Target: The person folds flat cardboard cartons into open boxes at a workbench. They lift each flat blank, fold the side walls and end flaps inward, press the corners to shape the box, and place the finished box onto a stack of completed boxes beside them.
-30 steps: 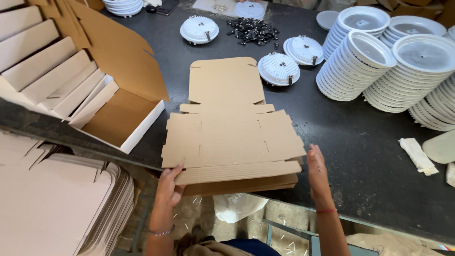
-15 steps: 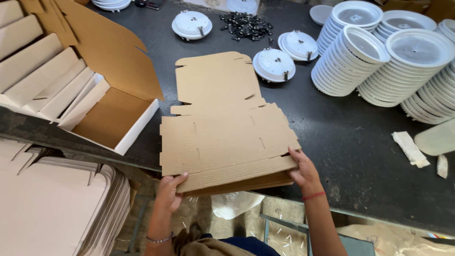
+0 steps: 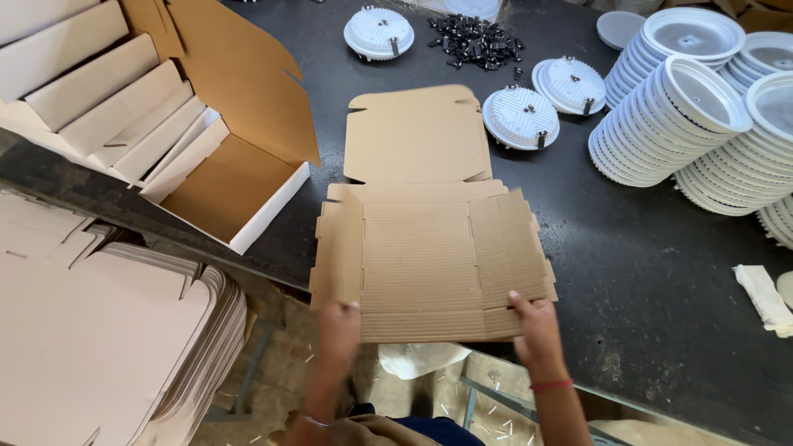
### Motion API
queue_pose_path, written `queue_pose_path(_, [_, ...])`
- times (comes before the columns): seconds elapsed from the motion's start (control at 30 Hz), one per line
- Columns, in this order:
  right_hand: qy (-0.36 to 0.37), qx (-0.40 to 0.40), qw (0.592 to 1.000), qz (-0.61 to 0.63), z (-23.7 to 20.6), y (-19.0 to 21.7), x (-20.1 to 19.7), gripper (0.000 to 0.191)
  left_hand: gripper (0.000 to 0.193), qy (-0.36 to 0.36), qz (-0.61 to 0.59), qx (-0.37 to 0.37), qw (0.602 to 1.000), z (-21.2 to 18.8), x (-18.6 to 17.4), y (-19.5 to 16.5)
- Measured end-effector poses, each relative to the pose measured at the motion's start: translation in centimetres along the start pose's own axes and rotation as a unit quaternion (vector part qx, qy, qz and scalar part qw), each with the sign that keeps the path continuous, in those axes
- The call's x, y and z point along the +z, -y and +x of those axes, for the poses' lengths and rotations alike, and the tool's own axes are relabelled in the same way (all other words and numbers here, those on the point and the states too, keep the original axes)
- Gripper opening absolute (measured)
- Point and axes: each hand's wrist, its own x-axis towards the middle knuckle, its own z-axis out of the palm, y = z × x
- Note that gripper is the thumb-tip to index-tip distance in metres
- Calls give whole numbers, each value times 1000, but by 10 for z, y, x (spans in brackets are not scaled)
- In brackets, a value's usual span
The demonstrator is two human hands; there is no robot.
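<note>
A flat brown corrugated cardboard box blank (image 3: 429,248) lies on the dark table. At its left stands an open white-sided carton (image 3: 231,190) (brown inside), and a stack of flat white blanks (image 3: 107,347) lower left.

We have a single view, from the head, looking steeply down and forward over the near edge of the table (image 3: 661,272). It sits close above the cardboard (image 3: 429,256), with the far edge cut off.
</note>
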Motion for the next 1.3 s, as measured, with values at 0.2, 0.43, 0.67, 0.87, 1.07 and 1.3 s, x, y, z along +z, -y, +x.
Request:
queue_pose_path(0.2, [78,-241,821,-512,-24,-42,72,81,84,39,478,224,848,-37,86,-40])
queue_pose_path(0.43, [116,-271,674,-678,-35,-69,85,85,83,138,601,199,761,-44,90,-32])
queue_pose_path(0.67, [101,-211,888,-396,39,-4,66,54,55,-27,194,195,961,46,69,-29])
queue_pose_path(0.87, [4,-63,983,-171,118,34,101,36,53,-129,-27,196,972,135,75,-72])
queue_pose_path(1.07, [57,22,998,-26,131,41,98,21,42,-67,-253,96,960,143,70,-80])
queue_pose_path(1.3, [-20,-196,929,-313,114,16,117,48,60,-132,312,153,928,128,86,-72])
